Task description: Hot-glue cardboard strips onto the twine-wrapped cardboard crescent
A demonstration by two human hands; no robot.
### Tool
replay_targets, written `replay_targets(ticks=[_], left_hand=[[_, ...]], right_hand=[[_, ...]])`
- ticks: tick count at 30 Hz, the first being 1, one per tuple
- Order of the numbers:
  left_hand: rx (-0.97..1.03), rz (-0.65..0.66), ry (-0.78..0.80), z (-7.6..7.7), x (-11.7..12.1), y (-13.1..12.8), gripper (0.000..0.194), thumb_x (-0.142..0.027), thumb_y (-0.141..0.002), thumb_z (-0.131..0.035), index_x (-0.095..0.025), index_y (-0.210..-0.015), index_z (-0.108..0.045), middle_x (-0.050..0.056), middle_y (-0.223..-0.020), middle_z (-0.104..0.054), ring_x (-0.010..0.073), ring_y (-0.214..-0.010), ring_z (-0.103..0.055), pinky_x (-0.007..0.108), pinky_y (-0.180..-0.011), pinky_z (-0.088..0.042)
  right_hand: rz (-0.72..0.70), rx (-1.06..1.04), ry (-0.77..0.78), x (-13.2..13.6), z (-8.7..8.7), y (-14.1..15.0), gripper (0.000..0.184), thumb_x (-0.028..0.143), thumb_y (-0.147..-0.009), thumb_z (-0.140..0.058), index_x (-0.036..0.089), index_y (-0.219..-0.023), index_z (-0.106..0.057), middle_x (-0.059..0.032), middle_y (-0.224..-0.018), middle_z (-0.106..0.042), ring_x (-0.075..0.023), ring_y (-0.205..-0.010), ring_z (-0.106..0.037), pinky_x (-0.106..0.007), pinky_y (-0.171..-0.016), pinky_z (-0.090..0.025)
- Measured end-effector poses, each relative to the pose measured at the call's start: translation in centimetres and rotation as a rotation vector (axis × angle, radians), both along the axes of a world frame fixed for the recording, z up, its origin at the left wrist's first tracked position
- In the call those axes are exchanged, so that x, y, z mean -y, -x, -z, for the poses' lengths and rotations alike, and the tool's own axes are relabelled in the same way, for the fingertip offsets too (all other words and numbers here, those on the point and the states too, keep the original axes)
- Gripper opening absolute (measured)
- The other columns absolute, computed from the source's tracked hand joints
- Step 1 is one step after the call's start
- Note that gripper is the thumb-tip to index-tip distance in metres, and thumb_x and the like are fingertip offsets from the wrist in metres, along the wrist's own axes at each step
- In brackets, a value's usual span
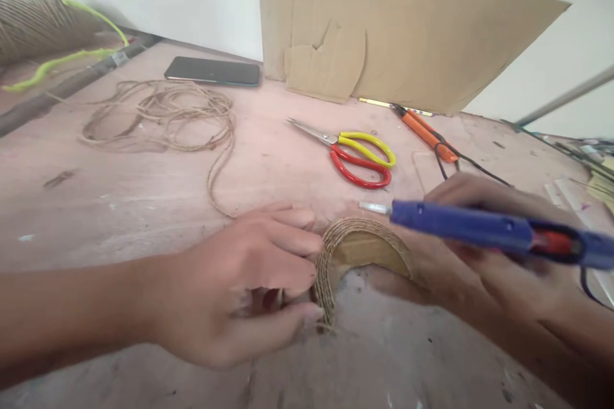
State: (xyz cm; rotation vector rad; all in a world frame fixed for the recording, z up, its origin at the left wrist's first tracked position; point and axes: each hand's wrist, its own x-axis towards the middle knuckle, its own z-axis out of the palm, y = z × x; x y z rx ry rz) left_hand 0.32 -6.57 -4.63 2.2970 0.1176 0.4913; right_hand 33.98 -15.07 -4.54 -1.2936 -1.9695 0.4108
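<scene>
A curved cardboard piece (368, 248) lies on the table, with rows of jute twine (330, 249) along its outer edge. My left hand (249, 275) has its fingertips and thumb closed on the twine-covered left edge. From under these fingers the twine runs back to a loose heap (163, 116). My right hand (484, 243) is wrapped round a blue glue gun (460, 220), partly blurred. The gun's pale nozzle points left, just above the curved piece. Scissors (359, 156) with one yellow and one red handle lie behind the piece.
A black phone (213, 71) and a twine spool (43, 22) are at the back left. Cardboard sheet (422, 25) and a cut scrap (329, 64) lean against the white wall. An orange tool (426, 134) with a black cord lies behind my right hand.
</scene>
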Motion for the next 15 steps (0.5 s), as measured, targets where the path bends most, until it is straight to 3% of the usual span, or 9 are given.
replay_targets(ticks=[3, 6, 10, 15], left_hand=[[-0.026, -0.116, -0.029, 0.4, 0.2, -0.1, 0.030, -0.009, -0.101, -0.064, -0.024, -0.083, -0.045, -0.002, -0.078, -0.062, 0.0200, -0.075, -0.057, 0.041, -0.079, -0.044], [-0.146, -0.204, -0.073, 1.0, 0.0, 0.2, 0.012, -0.023, -0.104, -0.071, -0.024, -0.106, -0.059, 0.001, -0.105, -0.072, 0.0233, -0.093, -0.066, 0.041, -0.086, -0.048], [-0.236, -0.220, -0.204, 1.5, -0.2, 0.3, 0.040, -0.048, -0.109, -0.077, -0.023, -0.138, -0.063, 0.009, -0.135, -0.073, 0.0314, -0.110, -0.070, 0.047, -0.097, -0.053], [-0.224, -0.218, -0.263, 1.6, -0.1, 0.0, 0.045, -0.049, -0.114, -0.070, -0.023, -0.150, -0.060, 0.010, -0.138, -0.072, 0.0328, -0.114, -0.071, 0.049, -0.096, -0.053]], right_hand=[[-0.161, -0.025, 0.036, 0.6, 0.7, 0.5, 0.012, 0.037, -0.092, -0.078, 0.034, -0.102, -0.072, -0.0024, -0.081, -0.074, -0.0259, -0.066, -0.072, -0.042, -0.053, -0.058], [-0.263, -0.050, 0.070, 0.4, 1.4, 0.5, 0.018, 0.041, -0.095, -0.082, 0.032, -0.104, -0.068, -0.0015, -0.080, -0.073, -0.0228, -0.062, -0.070, -0.038, -0.053, -0.058], [-0.297, -0.010, 0.108, 0.2, 1.7, 0.7, 0.029, 0.055, -0.111, -0.071, 0.030, -0.099, -0.065, -0.0015, -0.076, -0.068, -0.0204, -0.059, -0.066, -0.037, -0.051, -0.054], [-0.336, 0.026, 0.127, 0.5, 1.7, 1.1, 0.022, 0.039, -0.115, -0.067, 0.030, -0.097, -0.062, 0.0004, -0.075, -0.064, -0.0192, -0.059, -0.061, -0.036, -0.051, -0.046]])
